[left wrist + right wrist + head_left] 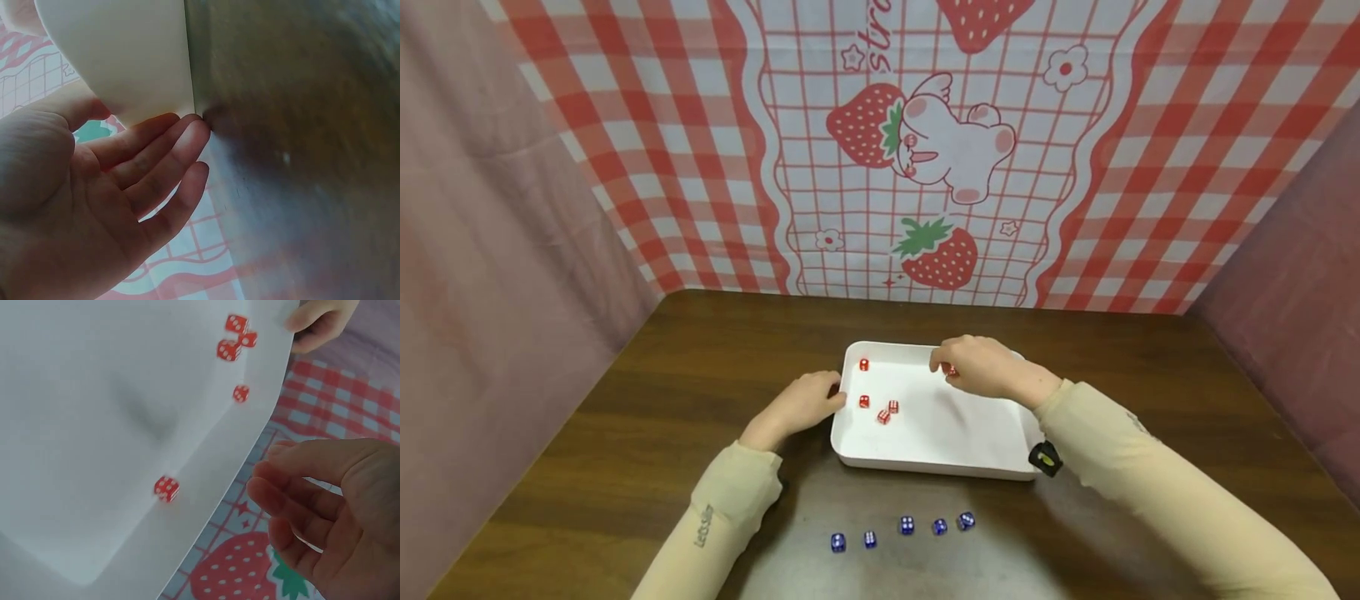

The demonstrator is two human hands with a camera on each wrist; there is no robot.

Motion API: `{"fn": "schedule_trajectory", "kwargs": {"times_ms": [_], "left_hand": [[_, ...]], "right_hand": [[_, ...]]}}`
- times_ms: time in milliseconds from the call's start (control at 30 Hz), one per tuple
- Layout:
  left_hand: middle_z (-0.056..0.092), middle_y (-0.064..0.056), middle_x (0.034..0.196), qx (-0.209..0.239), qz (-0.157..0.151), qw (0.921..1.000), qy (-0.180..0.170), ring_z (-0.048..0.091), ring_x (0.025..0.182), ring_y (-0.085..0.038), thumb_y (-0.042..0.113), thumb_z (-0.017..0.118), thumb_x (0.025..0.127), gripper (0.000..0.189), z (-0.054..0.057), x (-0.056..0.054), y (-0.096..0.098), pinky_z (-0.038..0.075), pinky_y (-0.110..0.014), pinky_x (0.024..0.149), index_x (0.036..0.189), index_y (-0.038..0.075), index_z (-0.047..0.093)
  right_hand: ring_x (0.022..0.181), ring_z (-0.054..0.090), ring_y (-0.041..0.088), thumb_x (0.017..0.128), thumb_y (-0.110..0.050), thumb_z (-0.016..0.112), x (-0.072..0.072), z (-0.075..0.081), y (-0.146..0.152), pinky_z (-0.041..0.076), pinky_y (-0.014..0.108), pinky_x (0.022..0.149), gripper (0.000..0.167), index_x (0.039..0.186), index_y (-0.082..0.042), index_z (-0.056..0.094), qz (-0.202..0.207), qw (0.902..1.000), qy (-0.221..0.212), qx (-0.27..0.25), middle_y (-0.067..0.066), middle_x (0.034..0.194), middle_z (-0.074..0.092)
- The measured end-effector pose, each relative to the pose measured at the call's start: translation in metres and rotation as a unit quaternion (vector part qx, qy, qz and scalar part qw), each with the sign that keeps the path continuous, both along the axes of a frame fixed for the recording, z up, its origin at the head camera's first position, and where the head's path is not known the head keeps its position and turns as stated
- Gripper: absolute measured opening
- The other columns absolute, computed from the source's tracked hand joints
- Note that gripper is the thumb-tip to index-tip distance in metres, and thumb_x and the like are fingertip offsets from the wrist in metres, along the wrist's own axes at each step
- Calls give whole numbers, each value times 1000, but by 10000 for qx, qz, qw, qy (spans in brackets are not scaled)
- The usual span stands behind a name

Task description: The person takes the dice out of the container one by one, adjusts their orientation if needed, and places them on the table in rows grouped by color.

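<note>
Five red dice [883, 417] lie in the white tray [970, 442], four left, one far, near the right hand [983, 367], loosely curled and empty. The left hand [801, 402], fingers relaxed, touches the tray's left side. Nearer sit five blue dice [907, 525].
</note>
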State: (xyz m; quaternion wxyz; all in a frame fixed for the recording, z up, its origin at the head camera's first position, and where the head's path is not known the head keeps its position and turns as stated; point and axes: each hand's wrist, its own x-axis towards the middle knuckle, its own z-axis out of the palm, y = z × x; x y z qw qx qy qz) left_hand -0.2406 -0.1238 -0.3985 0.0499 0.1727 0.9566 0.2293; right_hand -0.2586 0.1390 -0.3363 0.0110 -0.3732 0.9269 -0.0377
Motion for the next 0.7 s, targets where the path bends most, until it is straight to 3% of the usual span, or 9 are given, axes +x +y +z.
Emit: {"fn": "schedule_trajectory", "kwargs": {"times_ms": [267, 700], "left_hand": [[60, -6, 86, 9, 22, 10000, -73, 51, 74, -17, 20, 55, 87, 18, -1, 0, 0, 43, -35, 72, 95, 5, 60], [59, -5, 83, 61, 36, 9999, -107, 50, 73, -17, 19, 55, 87, 16, 0, 0, -1, 42, -34, 71, 93, 6, 60]], "right_hand": [[77, 56, 14, 78, 1, 61, -18, -6, 8, 48, 33, 71, 24, 100, -8, 66, -291, 9983, -457, 224, 6, 92, 65], [90, 57, 21, 85, -2, 56, -33, -20, 3, 46, 39, 83, 24, 106, -8, 65, -684, 9918, -982, 459, 9, 103, 63]]}}
